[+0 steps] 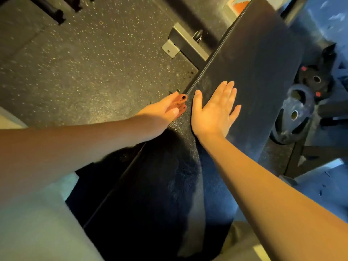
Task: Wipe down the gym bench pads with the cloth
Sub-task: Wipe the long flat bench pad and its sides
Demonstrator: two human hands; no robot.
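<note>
Looking down through the head view: the bench pad (254, 53) ran as one long black strip from near the body away to the upper right. The right hand (216, 108) lay palm-down on its top, fingers straight, holding nothing. The left hand (165, 108) gripped the small rust-coloured cloth (181, 104), bunched between fingers and thumb, at the pad's left edge, just beside the right thumb. Whether the cloth touched the top or only the side, I couldn't tell. My read: the left hand owns the wipe, most of the pad lay ahead along its long axis, and the right hand blocked any crosswise stroke. Weight plates (293, 113) sat on the floor (94, 72), well apart to the right.
</note>
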